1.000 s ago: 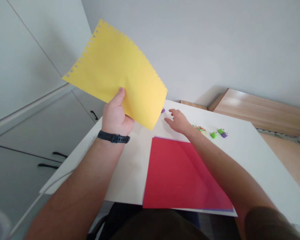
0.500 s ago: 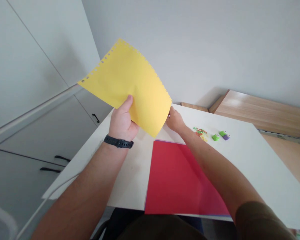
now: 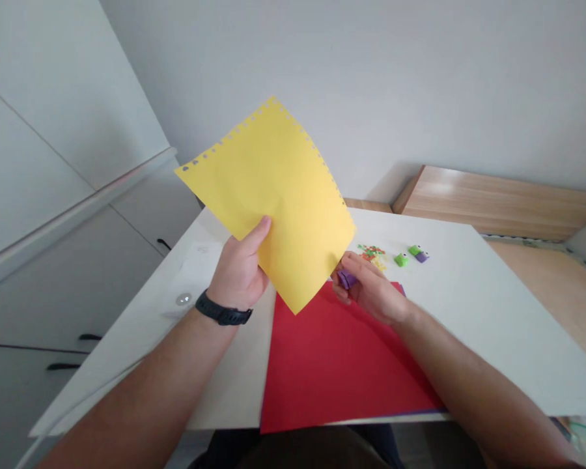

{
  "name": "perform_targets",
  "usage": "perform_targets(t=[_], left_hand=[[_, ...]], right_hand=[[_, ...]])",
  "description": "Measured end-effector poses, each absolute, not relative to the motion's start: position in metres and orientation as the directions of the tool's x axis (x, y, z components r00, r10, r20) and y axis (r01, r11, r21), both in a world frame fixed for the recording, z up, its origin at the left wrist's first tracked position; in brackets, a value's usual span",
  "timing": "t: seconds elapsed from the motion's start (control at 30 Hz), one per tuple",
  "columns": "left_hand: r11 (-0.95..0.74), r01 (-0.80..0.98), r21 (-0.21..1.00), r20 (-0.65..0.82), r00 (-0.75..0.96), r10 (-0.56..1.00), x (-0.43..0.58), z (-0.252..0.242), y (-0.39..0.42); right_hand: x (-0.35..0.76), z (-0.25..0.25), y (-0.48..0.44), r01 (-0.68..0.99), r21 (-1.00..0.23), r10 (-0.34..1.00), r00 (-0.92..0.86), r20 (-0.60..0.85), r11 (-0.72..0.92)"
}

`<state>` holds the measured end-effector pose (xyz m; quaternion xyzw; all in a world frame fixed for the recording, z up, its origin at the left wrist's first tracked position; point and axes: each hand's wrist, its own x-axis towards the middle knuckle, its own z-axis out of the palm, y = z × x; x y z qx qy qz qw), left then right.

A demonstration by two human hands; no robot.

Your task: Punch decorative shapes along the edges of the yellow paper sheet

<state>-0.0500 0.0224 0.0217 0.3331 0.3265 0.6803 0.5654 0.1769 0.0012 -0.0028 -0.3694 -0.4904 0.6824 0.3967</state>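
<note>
My left hand (image 3: 239, 273), with a black watch on the wrist, holds up a yellow paper sheet (image 3: 273, 195) by its lower edge; two of the sheet's edges are punched with small notches. My right hand (image 3: 371, 290) grips a small purple punch (image 3: 346, 279) next to the sheet's lower right edge. Below both hands a red paper sheet (image 3: 342, 365) lies flat on the white table (image 3: 478, 306), with a purple sheet's edge showing under it.
A green punch (image 3: 401, 260), another green and purple punch (image 3: 418, 253) and a small pile of coloured paper bits (image 3: 372, 254) lie on the table behind my right hand. White cabinets (image 3: 68, 260) stand at the left; a wooden surface (image 3: 493, 202) lies behind the table.
My right hand reached to the far side of the table, picked up the purple punch and drew it back to the yellow sheet. My left hand lowered the sheet toward the centre.
</note>
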Motion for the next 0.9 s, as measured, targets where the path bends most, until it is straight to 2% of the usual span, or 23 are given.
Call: perform_targets(t=[0.13, 0.23, 0.33, 0.43, 0.53, 0.63, 0.67, 0.73, 0.83, 0.9], left_hand=[[-0.130, -0.501, 0.856, 0.109, -0.071, 0.991, -0.040, 0.016, 0.016], [-0.132, -0.426, 0.895, 0.116, -0.064, 0.991, -0.038, 0.016, 0.015], [-0.254, -0.348, 0.902, 0.206, -0.171, 0.964, -0.041, 0.025, 0.014], [-0.324, -0.415, 0.850, 0.272, -0.180, 0.945, -0.051, 0.043, 0.011], [-0.054, -0.501, 0.864, 0.065, 0.004, 0.998, -0.066, 0.057, 0.009], [0.001, -0.511, 0.860, 0.002, 0.006, 1.000, -0.075, 0.056, 0.012], [0.043, -0.474, 0.879, -0.017, 0.059, 0.998, -0.076, 0.052, 0.015], [0.038, -0.369, 0.929, -0.018, 0.059, 0.998, -0.073, 0.040, 0.021], [-0.008, -0.110, 0.994, 0.012, 0.034, 0.999, -0.065, 0.020, 0.027], [-0.017, 0.079, 0.997, 0.009, 0.102, 0.995, -0.063, 0.010, 0.028]], right_hand=[[0.194, -0.007, 0.004, -0.186, -0.979, 0.976, -0.216, -0.039, -0.080], [0.215, -0.013, 0.013, -0.141, -0.989, 0.992, -0.124, -0.033, -0.050], [0.241, -0.013, 0.022, -0.071, -0.996, 0.992, -0.122, -0.037, -0.046], [0.268, -0.004, 0.028, -0.093, -0.992, 0.981, -0.183, -0.063, -0.081], [0.295, 0.008, 0.031, -0.050, -0.989, 0.977, -0.170, -0.128, -0.138], [0.318, 0.014, 0.032, 0.045, -0.981, 0.963, -0.186, -0.196, -0.191], [0.323, 0.015, 0.033, 0.100, -0.974, 0.948, -0.228, -0.222, -0.204], [0.327, 0.012, 0.034, 0.209, -0.956, 0.910, -0.319, -0.266, -0.207], [0.323, 0.007, 0.035, 0.328, -0.928, 0.859, -0.408, -0.309, -0.178], [0.315, 0.007, 0.034, 0.386, -0.909, 0.828, -0.450, -0.336, -0.159]])
